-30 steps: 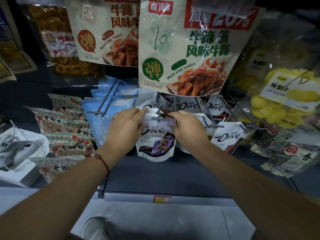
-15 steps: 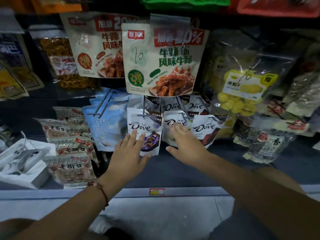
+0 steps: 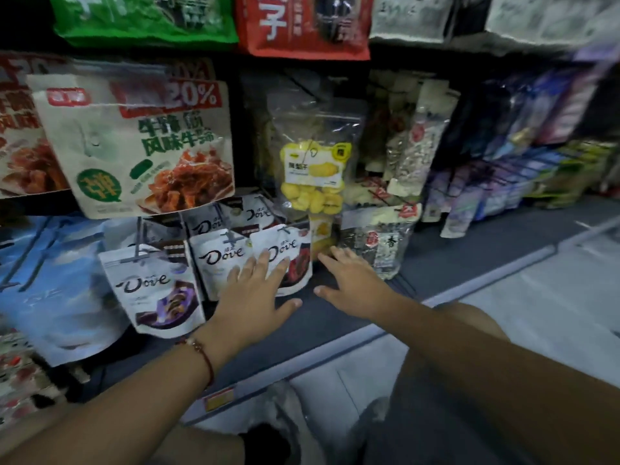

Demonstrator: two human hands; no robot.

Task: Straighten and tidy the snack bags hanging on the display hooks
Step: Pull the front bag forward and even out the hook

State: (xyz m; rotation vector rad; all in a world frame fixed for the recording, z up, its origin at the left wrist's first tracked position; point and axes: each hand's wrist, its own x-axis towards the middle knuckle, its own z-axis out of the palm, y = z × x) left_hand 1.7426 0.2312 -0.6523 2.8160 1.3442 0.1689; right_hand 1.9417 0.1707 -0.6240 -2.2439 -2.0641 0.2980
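Three front rows of white Dove bags hang on low hooks: a purple one, a middle one and a red one. My left hand is spread with straight fingers, its fingertips over the lower part of the red Dove bag. My right hand is also spread flat, its fingertips near a small yellow bag and a dark seaweed bag. Neither hand holds anything. A clear bag of yellow dried fruit hangs just above.
A large white beef-tendon bag hangs upper left, green and red bags above it. Pale blue bags hang left. More packets fill hooks to the right. A grey shelf ledge runs below; the floor lies beneath.
Both hands let go of the purple Dove bag's top, opened, and shifted right to the red Dove bag and the seaweed bag. The view swung right too.
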